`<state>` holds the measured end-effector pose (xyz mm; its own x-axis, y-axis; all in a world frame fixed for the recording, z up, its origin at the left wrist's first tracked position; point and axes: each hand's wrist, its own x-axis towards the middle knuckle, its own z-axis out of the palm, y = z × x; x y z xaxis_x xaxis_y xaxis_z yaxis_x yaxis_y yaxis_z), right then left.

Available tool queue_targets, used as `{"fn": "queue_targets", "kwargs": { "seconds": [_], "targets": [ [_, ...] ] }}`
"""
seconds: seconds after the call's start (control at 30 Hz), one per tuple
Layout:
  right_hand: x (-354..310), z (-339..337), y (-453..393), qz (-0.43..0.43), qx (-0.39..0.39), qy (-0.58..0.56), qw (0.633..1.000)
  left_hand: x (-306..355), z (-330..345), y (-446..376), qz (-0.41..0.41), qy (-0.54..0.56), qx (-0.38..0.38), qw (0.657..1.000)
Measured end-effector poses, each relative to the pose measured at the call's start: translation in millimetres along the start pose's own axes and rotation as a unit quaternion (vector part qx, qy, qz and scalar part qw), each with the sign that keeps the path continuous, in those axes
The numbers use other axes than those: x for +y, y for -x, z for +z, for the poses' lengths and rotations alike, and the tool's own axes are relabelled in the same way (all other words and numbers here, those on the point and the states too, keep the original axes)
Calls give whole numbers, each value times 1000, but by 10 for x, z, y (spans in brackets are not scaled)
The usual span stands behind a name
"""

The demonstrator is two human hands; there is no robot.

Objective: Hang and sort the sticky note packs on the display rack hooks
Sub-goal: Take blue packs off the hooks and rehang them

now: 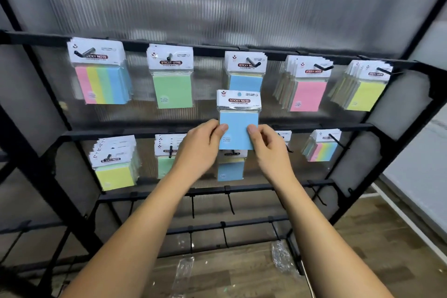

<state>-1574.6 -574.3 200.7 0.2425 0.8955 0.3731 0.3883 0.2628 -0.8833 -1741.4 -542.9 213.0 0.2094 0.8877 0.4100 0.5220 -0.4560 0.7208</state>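
rack: sorted packs hang on our top two rails
hands: left hand and right hand pinch our blue pack upright, mid-rack

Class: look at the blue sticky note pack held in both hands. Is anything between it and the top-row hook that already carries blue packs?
Nothing visible. The blue pack, held by the left hand and right hand, sits just below the blue hook, with only open air between.
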Motion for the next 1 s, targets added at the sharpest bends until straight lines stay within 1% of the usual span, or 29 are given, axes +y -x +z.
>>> {"fn": "queue_targets", "kwargs": {
  "seconds": [0.13, 0.27, 0.5, 0.83, 1.0],
  "targets": [
    [-31, -137, -62, -13, 50, -1, 999, 147, 27, -106, 34, -97, -24, 994],
    [-96, -259, -150, -29, 101, -23, 994, 101, 40, -123, 37, -153, -7, 987],
    [-252, -294, -300, -73, 99, -34, 992, -30, 91, -127, 4, -176, -16, 984],
    [-144, -252, -404, -54, 75, -35, 995, -30, 135, -141, 2, -169, -17, 985],
    [-132, -182, -520, -45, 77, -24, 996, -68, 161, -129, -4, -171, -22, 985]
  ]
}}
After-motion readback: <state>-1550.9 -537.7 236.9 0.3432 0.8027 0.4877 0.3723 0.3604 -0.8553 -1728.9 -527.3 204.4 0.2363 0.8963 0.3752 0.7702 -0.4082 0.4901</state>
